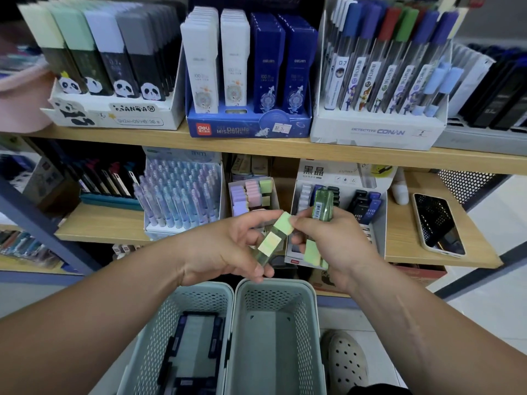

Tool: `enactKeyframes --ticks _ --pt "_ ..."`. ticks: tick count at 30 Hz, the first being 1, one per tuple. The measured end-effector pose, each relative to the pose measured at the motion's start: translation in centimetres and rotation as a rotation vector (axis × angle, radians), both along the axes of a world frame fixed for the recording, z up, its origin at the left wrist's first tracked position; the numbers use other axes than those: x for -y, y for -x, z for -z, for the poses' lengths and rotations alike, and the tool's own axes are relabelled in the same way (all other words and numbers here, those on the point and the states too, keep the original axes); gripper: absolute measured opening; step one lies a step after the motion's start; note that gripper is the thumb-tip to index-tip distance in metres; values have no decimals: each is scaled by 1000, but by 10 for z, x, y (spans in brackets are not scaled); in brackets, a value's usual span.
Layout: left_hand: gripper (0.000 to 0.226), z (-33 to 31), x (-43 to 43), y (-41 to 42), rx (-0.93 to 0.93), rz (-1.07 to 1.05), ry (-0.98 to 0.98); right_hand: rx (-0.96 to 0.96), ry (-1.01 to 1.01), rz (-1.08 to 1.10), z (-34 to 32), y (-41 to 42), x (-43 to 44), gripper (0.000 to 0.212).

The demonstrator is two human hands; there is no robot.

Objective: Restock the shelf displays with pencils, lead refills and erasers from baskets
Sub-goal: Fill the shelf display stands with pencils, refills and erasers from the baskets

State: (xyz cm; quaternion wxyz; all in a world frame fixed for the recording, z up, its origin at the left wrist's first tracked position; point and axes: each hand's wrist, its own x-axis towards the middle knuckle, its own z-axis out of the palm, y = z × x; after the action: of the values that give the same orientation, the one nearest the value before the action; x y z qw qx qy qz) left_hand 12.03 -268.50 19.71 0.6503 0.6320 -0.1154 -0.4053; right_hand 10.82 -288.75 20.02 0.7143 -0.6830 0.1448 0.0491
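My left hand point(225, 249) holds a green lead refill case point(275, 238) between thumb and fingers, its pale green cap pointing up and right. My right hand point(328, 243) grips two or more green lead refill cases point(323, 206), one sticking up above the fist, and its fingertips touch the cap of the case in my left hand. Both hands hover in front of the lower shelf point(114, 223), above two pale green baskets. The left basket point(159, 323) holds dark blue packs. Nothing shows inside the right basket point(308, 323).
Behind my hands stand a small box of pastel cases point(251, 195) and a black-crystal lead display point(368, 206). A pencil display point(182, 195) sits left. A phone point(439, 223) lies on the shelf at right. The upper shelf carries panda, Deli and Conan displays. A shoe point(345, 363) is by the baskets.
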Motion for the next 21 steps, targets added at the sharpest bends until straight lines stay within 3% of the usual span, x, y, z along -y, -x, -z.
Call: enactKeyframes --ticks 2,5,7,12,17,21 --pt "77 0 10 3 88 -53 -106 5 -16 2 2 1 -1 13" --pt "26 1 25 0 231 -320 -188 38 32 -32 3 3 -2 14" --pt "12 2 28 -5 339 -399 -202 49 44 -54 2 4 -2 15" --pt "23 -3 32 -16 459 -403 -220 56 -12 -15 -1 3 3 14" --pt "19 -7 28 -44 633 -731 -255 38 -34 29 -4 -2 16 11" --pt "18 -1 29 -61 686 -842 -287 29 -21 16 -2 -3 20 11"
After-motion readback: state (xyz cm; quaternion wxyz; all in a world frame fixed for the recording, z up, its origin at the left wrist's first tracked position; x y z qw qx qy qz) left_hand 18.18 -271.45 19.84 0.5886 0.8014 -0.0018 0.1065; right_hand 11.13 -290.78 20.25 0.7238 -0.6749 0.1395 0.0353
